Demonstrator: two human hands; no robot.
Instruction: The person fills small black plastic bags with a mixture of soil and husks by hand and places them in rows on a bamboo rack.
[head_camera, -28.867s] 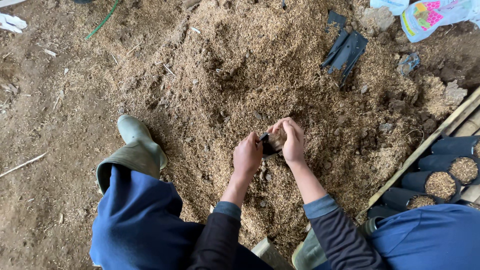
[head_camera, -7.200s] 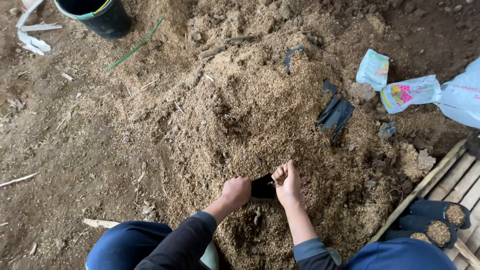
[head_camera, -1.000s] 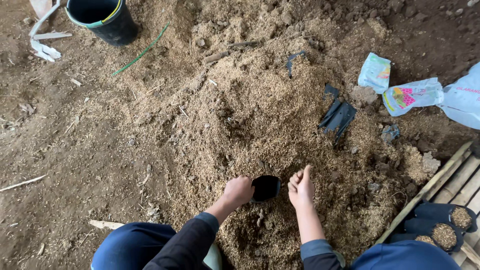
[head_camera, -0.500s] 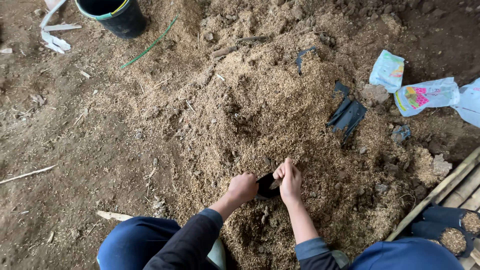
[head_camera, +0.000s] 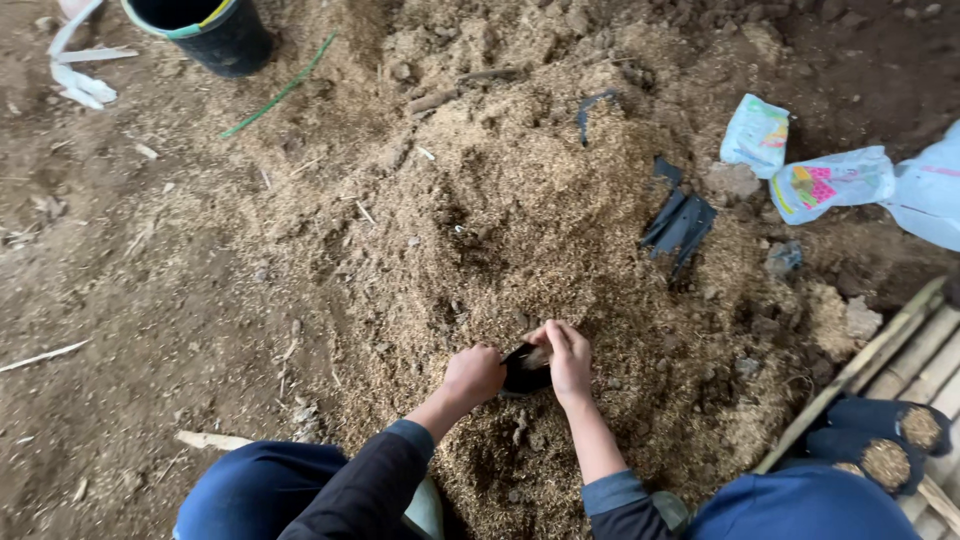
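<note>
Now | small black grow bag, mouth open, half-sunk in the husk pile | my left hand grips its rim | my right hand fingers curl closed over the mouth

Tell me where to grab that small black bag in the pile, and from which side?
Grip the small black bag by its rim, from its left edge, where the left hand already pinches it. Its mouth faces up and right, and the right hand covers that side, pressing mix from the pile in, so the left rim looks freest.
</note>
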